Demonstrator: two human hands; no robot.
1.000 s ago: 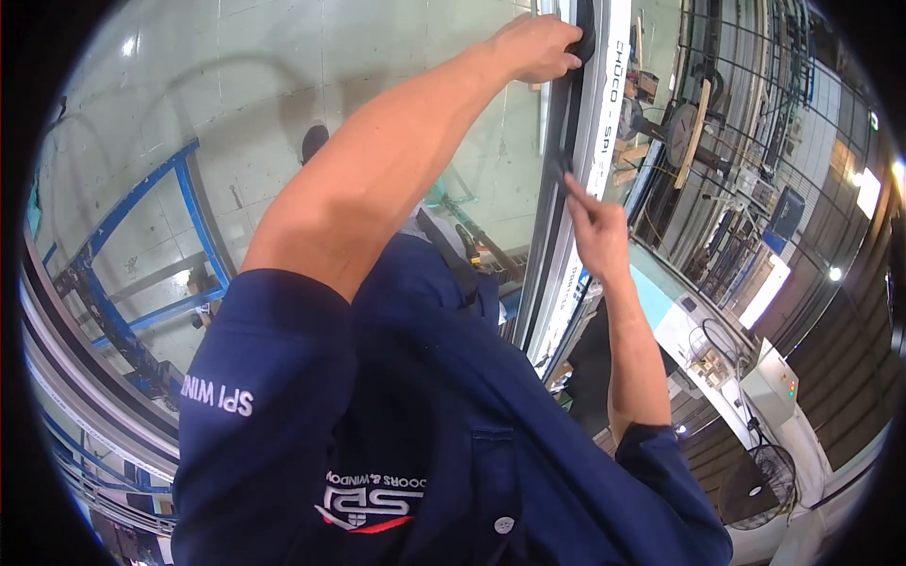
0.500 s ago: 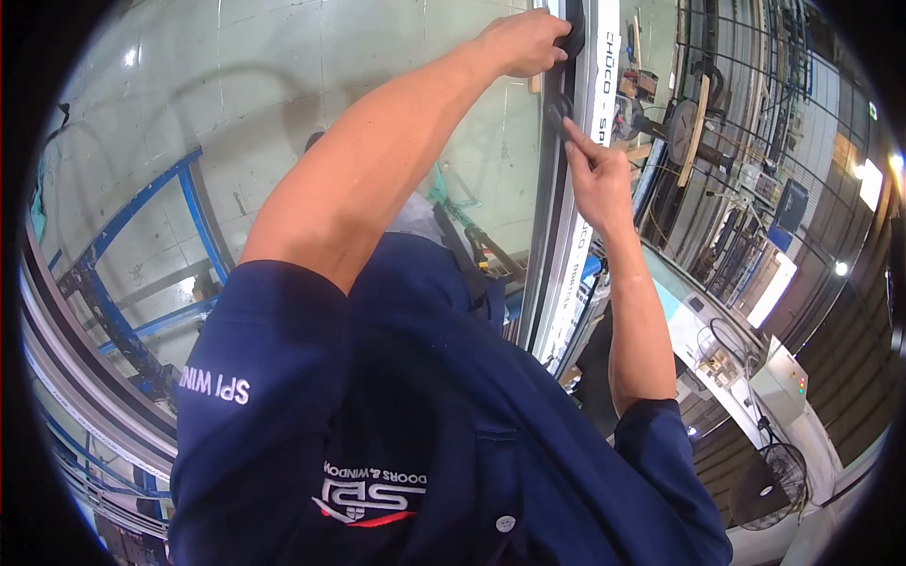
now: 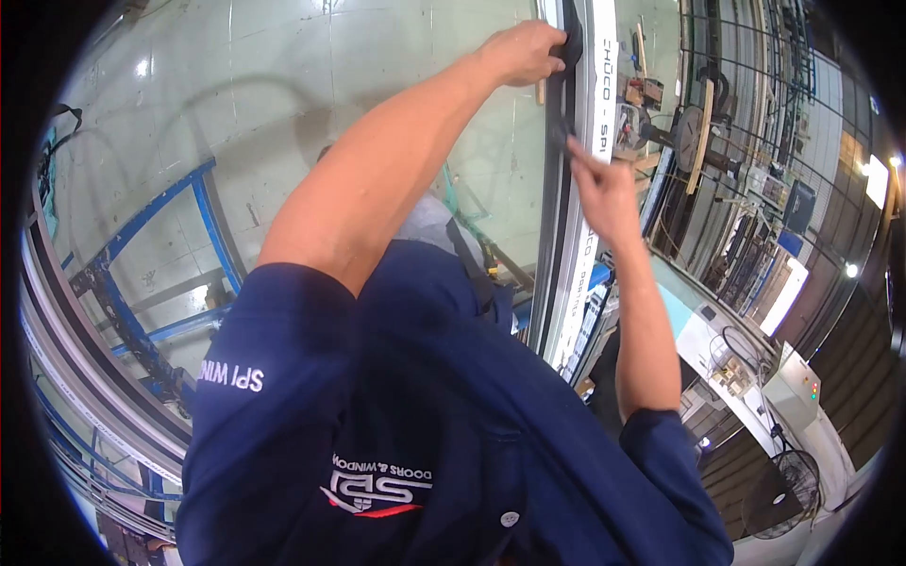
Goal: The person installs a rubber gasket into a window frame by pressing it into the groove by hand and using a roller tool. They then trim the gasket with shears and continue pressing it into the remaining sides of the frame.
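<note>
A long window frame profile (image 3: pixel 550 255), with white printed film along its side, runs from the top of the view down past my body. A black rubber-like strip (image 3: pixel 569 80) lies along its dark channel. My left hand (image 3: pixel 528 53) reaches across to the top of the profile, fingers closed on a black piece of the strip. Lower down, my right hand (image 3: pixel 606 193) is at the channel's right side. Its index finger and thumb meet a small dark looped piece (image 3: pixel 562 135), blurred, which seems part of the strip.
Blue metal stands (image 3: pixel 142 222) and more profiles (image 3: pixel 104 377) are at the left. On the right are a bench (image 3: pixel 703 330) with cables, a control box (image 3: pixel 797 387) with lit lamps, and a round fan (image 3: pixel 781 492). A wire mesh partition (image 3: pixel 755 66) rises behind.
My right hand has moved slightly down along the profile with the looped dark piece. My left hand stays near the top, closed on the strip. The whole view has shifted a little.
</note>
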